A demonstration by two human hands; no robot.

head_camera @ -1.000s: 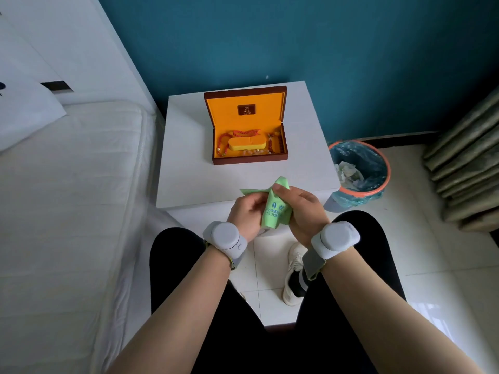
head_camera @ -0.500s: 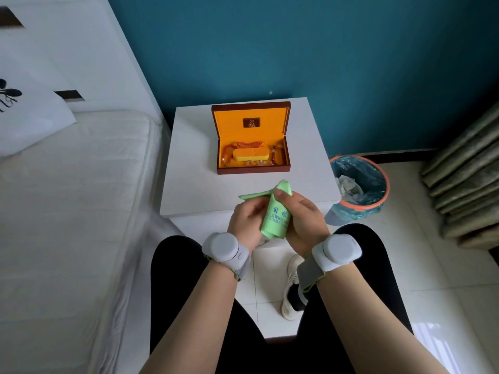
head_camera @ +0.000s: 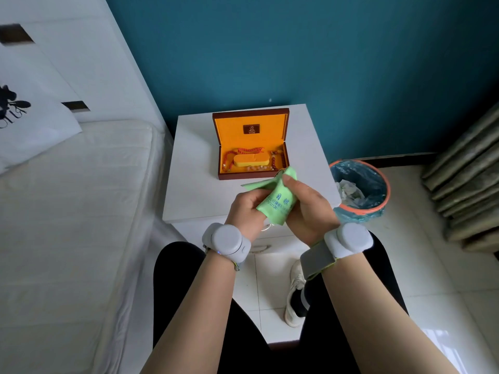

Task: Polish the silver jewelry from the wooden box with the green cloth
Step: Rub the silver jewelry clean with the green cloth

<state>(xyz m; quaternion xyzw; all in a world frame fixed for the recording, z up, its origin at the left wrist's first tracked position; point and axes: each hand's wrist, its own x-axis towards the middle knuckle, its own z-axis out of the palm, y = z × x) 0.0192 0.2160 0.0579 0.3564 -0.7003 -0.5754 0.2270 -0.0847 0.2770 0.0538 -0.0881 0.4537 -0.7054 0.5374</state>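
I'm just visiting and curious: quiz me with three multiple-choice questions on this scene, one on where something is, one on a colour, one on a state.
1. Where is the waste bin?
A. on the bed
B. on the floor right of the white nightstand
C. on the nightstand

2. The wooden box lining is:
A. orange
B. blue
C. white

3. The box lid is:
A. shut
B. missing
C. open

Answers: 1 B, it stands on the tiles beside the nightstand; 2 A, the lid and tray are lined orange; 3 C, the lid stands raised while both hands hold the green cloth.

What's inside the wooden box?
The open wooden box holds an orange cushion ringed by a bead string with red cord. What lies under the cushion is hidden.
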